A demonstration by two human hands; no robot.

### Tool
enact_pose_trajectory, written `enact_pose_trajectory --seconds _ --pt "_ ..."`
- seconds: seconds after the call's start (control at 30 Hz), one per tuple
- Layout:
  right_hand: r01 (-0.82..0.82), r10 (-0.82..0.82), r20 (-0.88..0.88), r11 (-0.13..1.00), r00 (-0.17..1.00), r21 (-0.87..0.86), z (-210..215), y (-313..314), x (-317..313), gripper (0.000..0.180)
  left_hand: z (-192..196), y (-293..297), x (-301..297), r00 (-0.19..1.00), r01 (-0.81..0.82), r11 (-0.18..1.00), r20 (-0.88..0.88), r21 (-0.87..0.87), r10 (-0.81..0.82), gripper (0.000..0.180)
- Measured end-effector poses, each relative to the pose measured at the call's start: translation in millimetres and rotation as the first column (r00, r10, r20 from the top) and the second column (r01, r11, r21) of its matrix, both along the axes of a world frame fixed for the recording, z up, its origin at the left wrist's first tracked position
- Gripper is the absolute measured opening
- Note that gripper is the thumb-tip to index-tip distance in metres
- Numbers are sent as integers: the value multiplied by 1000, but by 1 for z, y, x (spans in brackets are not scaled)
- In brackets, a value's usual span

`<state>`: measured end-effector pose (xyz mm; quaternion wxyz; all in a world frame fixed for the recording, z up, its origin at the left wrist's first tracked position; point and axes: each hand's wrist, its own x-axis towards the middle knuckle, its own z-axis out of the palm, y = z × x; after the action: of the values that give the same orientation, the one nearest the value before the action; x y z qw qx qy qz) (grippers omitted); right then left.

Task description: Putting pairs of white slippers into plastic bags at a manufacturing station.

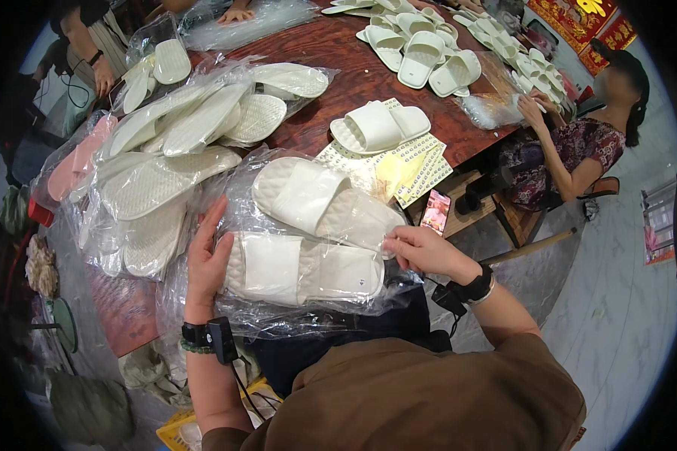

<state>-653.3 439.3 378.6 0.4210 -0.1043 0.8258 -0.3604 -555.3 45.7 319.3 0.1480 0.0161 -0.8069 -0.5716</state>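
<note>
Two white slide slippers lie side by side in front of me, an upper slipper [297, 192] and a lower slipper [267, 267], with a clear plastic bag [278, 319] around and beneath them. My left hand [208, 259] is open, fingers stretched upward, beside the toe end of the lower slipper. At the heel end of the upper slipper, my right hand [425, 250] is closed in a pinch, apparently on the bag's film. Its fingertips partly cover what they grip. Another white slipper [376, 128] rests just beyond on printed sticker sheets [425, 177].
Bagged white slippers [177, 150] are heaped at left, next to bagged pink slippers [83, 161]. Loose slippers [421, 56] cover the far right of the table [316, 56]. A lit phone [435, 210] stands right of the sheets. A person [564, 158] sits at right; another person's hand [103, 75] is far left.
</note>
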Motion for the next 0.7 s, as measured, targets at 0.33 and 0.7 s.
enact_pose_trajectory --seconds 0.33,0.7 --pt "-166 -39 -239 610 970 -775 -40 2 17 45 -7 -5 0 1000 -7 1000 -2 27 7 53" --pt "-555 331 -815 832 476 13 -28 -62 5 90 3 -2 4 1000 1 968 10 249 -3 58"
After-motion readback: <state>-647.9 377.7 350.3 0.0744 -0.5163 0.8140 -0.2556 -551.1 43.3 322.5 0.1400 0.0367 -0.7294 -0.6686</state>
